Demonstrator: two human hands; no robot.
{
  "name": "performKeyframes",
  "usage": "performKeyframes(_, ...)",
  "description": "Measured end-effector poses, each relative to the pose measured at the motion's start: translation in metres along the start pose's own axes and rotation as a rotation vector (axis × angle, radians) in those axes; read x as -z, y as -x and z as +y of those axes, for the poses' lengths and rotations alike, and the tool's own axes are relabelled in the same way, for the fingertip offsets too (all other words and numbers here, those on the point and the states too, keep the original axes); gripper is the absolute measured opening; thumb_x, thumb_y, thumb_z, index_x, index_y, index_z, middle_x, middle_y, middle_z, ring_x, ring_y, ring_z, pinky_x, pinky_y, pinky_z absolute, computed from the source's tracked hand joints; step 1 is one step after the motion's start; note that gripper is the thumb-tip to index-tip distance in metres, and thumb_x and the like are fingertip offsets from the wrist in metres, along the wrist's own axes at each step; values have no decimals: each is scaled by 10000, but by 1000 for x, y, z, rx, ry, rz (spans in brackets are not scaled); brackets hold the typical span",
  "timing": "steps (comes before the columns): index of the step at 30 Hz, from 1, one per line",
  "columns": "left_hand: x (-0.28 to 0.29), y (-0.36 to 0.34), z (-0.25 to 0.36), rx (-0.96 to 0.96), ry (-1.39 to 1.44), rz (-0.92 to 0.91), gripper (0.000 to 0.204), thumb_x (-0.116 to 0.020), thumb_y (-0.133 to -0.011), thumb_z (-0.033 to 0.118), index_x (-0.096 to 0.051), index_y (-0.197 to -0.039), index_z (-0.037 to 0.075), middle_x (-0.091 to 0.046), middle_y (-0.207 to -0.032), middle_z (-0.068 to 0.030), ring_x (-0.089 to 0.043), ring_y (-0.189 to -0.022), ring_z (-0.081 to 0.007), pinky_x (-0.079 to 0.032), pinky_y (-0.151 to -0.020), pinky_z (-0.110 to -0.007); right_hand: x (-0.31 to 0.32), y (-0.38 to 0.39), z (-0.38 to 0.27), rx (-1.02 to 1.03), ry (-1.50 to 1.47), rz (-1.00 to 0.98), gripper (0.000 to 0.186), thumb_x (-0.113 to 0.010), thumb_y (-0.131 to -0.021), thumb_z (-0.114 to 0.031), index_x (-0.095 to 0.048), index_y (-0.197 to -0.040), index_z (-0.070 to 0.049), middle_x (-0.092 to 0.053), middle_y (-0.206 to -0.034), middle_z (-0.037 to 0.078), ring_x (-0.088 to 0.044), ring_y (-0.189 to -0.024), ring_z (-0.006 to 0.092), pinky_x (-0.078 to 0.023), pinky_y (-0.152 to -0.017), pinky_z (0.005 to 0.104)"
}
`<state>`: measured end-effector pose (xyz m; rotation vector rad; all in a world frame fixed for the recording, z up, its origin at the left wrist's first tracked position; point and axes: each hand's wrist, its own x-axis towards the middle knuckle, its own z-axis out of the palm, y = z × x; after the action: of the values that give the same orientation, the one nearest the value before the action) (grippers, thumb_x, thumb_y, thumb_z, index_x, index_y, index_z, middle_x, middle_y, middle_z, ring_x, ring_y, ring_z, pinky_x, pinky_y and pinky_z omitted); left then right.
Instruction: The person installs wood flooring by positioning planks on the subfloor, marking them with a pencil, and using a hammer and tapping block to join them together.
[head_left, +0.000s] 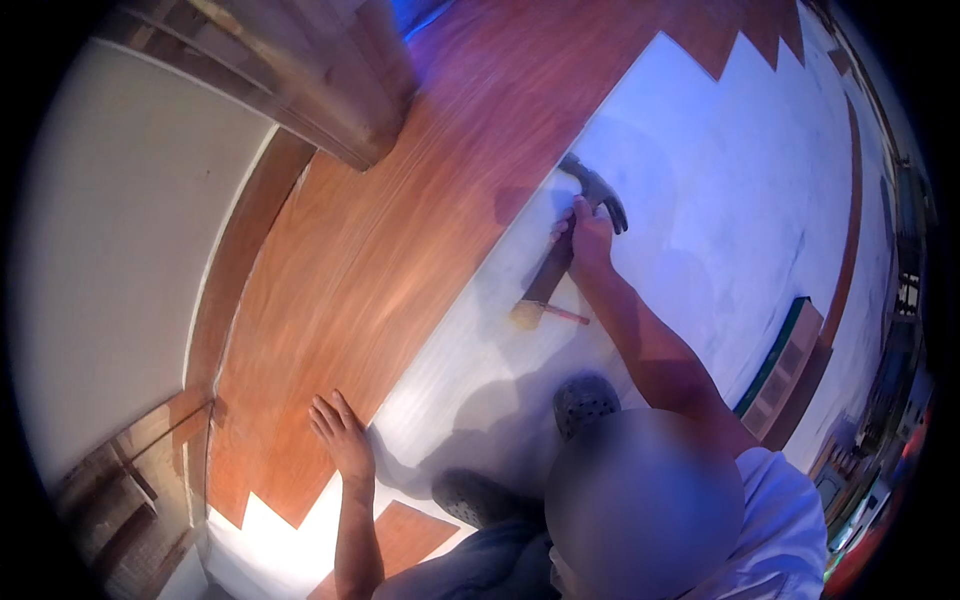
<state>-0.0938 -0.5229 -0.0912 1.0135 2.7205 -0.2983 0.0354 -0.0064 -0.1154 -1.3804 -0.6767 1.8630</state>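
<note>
Red-brown wood planks [400, 250] run diagonally, their straight long edge beside a pale floor sheet [690, 280]. Right hand [590, 235] closed around the hammer [548, 275] high on the handle, just below its head, probably for control; striking face points at the plank edge, contact unclear. Left hand [342, 435] is spread, fingers apart, holding nothing, on the planks, seemingly for support. Thin reddish stick [568, 315] lies near the handle's butt.
</note>
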Motion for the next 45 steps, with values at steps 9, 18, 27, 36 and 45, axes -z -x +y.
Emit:
performKeyframes(9, -6, -5, -2, 15, -10, 73, 654, -492, -991, 90, -263, -1604, 91, -199, -1632, -315, -243, -1469, -552, -215, -1220, -612, 23, 12, -14, -62, 133, -26, 120, -572, -1031, -205, -562, -1009, -87, -549, -781, 19, -542, -623, 149, -488, -547, 322)
performKeyframes(18, 10, -2, -5, 31, 74, 34, 724, -462, -944, -5, -246, -1623, 126, -216, -1638, -298, -244, -1487, -522, -194, -1235, -585, 54, 13, -18, -105, 19, -239, 90, -538, -1032, -149, -538, -1051, -62, -515, -831, 23, -512, -688, 142, -471, -596, 305)
performKeyframes(27, 10, -1, -7, 41, 58, 0, 805, -489, -896, -43, -231, -1633, 149, -204, -1650, -279, -244, -1489, -515, -207, -1231, -575, 60, 31, -20, -95, 94, -223, 60, -546, -1029, -140, -529, -1039, -83, -535, -845, 20, -529, -702, 128, -484, -609, 267)
performKeyframes(36, 13, -5, -13, 22, 99, 35, 648, -534, -987, 99, -326, -1596, 169, -271, -1615, -288, -309, -1439, -543, -265, -1200, -603, 67, 41, -34, -105, 180, -220, 80, -523, -1023, -132, -540, -1002, -57, -534, -844, 27, -516, -674, 125, -464, -568, 278)
performKeyframes(45, 1, -5, -10, 0, 72, 116, 649, -547, -977, 90, -327, -1587, 132, -274, -1607, -294, -328, -1426, -538, -301, -1186, -601, 55, 36, -45, -165, 108, -111, 297, -559, -1060, -374, -517, -926, -112, -530, -762, 18, -503, -618, 133, -465, -564, 287)
